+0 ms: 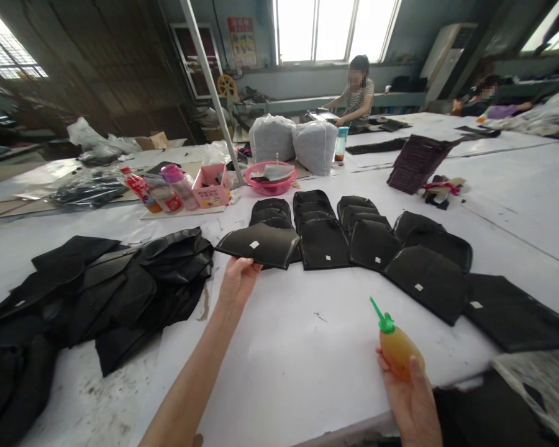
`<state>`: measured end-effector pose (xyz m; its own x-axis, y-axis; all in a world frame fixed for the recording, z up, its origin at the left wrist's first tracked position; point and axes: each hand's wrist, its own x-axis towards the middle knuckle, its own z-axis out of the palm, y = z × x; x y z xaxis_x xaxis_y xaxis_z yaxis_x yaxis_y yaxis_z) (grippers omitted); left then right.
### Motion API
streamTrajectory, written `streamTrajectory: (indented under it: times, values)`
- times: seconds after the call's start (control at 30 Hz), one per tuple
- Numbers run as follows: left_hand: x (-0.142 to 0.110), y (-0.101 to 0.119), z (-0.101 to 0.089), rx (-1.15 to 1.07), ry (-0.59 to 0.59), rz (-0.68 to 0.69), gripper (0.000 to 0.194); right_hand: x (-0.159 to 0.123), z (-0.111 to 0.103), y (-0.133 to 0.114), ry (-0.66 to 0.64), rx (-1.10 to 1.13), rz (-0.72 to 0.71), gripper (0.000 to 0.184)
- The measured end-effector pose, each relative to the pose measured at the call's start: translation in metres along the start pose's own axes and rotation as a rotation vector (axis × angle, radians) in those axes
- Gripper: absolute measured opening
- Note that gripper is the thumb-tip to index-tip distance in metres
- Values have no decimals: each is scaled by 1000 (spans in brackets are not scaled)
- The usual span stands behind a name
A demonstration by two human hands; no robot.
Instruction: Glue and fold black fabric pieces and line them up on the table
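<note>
My left hand [239,279] is closed on the near edge of a black leather-like panel [272,243] with a small white sticker, held tilted over the leftmost stack. In my right hand [412,397] is a squeeze bottle [400,351] of amber liquid, its green nozzle pointing up and to the left. Similar black panels lie overlapped in rows beyond my hands, among them a middle stack [323,242] and a single-looking panel [517,310] at the right. To the left of my left arm is a loose heap of black pieces [121,279].
Behind the rows stand a pink basin [271,185], a pink box [212,191], drink bottles [142,188] and white bundles [314,146]. A thin pole [213,93] rises by the box. A purple-black rack [419,164] is at the right. Two people work at the far tables.
</note>
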<state>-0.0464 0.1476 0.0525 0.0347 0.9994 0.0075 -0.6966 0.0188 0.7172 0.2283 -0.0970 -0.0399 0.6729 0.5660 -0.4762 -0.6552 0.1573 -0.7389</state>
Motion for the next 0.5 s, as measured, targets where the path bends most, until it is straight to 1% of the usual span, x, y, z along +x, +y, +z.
streamTrajectory:
  times: [0.1, 0.2, 0.33, 0.4, 0.5]
  values:
    - [24, -20, 4, -6, 4, 60, 39, -1, -4, 2, -14, 4, -6, 44]
    - [33, -47, -1, -29, 86, 17, 39, 1, -10, 5, -52, 1, -25, 41]
    - [24, -79, -14, -58, 217, -44, 39, 9, -19, 11, -103, -8, -44, 46]
    - [15, -88, -18, -64, 261, -53, 36, 13, -24, 14, -105, 1, -51, 47]
    - [2, -94, -21, -68, 330, -90, 31, 17, -28, 17, -109, 15, -56, 46]
